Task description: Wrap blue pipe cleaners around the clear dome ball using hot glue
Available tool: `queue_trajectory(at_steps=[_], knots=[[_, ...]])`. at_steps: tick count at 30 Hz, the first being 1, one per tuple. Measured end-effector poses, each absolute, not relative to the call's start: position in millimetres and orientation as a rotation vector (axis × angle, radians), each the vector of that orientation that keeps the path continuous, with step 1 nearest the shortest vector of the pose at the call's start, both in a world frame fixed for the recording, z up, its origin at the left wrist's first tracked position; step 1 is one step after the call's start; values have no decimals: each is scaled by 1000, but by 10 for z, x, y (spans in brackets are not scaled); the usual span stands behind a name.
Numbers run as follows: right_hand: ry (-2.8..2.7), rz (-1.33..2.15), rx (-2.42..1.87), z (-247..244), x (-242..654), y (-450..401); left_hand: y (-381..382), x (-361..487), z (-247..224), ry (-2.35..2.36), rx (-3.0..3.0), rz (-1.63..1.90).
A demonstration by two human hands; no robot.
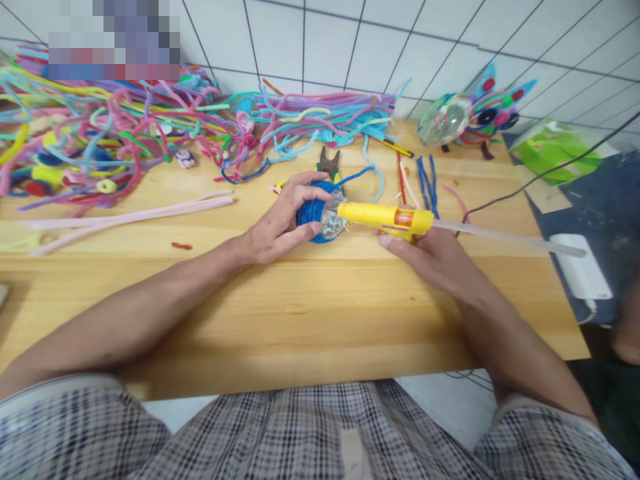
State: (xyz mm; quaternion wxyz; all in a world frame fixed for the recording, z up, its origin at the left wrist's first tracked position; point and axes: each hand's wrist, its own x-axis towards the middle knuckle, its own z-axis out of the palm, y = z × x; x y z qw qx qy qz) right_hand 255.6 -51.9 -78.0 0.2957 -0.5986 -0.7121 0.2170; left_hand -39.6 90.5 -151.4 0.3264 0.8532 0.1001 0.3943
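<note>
My left hand (pixel 287 220) is wrapped round a clear plastic bottle piece (pixel 332 223) whose left part is coiled with blue pipe cleaner (pixel 311 212). A loose blue end sticks out to the upper right. In my right hand (pixel 435 257) is a yellow hot glue gun (pixel 385 217), its nozzle at the clear end of the bottle piece. Whether the nozzle touches the plastic, I cannot tell. A long translucent glue stick (pixel 505 238) juts from the gun's rear. Pliers (pixel 329 163) lie just behind my left hand, their handles partly hidden.
Heaps of colourful pipe cleaners (pixel 325 113) line the back, with a larger tangle at left. A finished-looking animal figure (pixel 480 117) stands back right. Short blue pieces (pixel 427 183) lie near the gun. A black cable (pixel 550 170) crosses the right side, near a white power strip (pixel 580 267).
</note>
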Motion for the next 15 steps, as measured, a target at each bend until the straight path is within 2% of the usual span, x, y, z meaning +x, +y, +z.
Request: queue_trajectory(at_steps=[7, 15], knots=[[-1917, 637, -1554, -792, 2519, -518, 905, -392, -1508, 256, 2243, 1030], [-1958, 545, -1562, -774, 2530, -532, 903, -388, -1505, 256, 2244, 1034]])
